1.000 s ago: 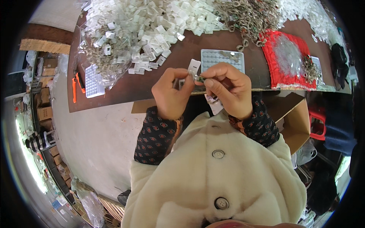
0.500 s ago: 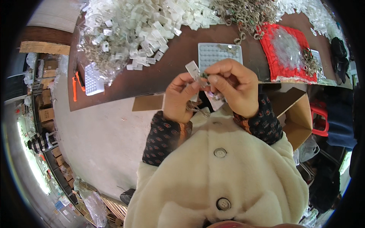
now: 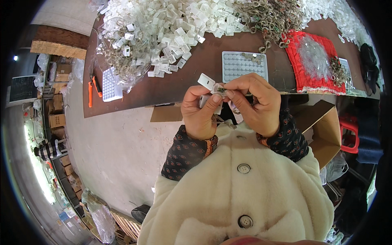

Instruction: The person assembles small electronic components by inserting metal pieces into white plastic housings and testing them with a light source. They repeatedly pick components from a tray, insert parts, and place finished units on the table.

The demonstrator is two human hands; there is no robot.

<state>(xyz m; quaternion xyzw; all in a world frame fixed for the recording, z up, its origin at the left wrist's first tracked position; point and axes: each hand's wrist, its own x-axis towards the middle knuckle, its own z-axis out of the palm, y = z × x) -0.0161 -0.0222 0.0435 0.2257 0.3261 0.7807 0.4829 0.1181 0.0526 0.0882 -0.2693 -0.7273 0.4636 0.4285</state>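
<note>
A small white plastic case (image 3: 206, 81) with its flap raised is pinched between the thumb and fingers of my left hand (image 3: 200, 114). My right hand (image 3: 261, 107) has thumb and forefinger closed at the case's opening, on a small part with green on it (image 3: 221, 90); its exact kind is too small to tell. Thin, light-coloured wires (image 3: 223, 121) hang below my left hand. More white plastic shows between the hands, partly hidden by the fingers. Just beyond my hands lies a pale dimpled tray (image 3: 244, 69) with several small round discs at its far right.
Loose white cases (image 3: 175, 36) are heaped on the brown table (image 3: 143, 93). Beside them are tangled wires (image 3: 271, 18), a red cloth (image 3: 300, 77) bearing clear plastic pieces, orange-handled pliers (image 3: 90, 94) and another white tray (image 3: 110, 85). A cardboard box (image 3: 326, 130) stands below at right.
My fingers have brought the green part up against the case's opening, and the case has turned slightly. The whole view has shifted, so the table appears a little farther right.
</note>
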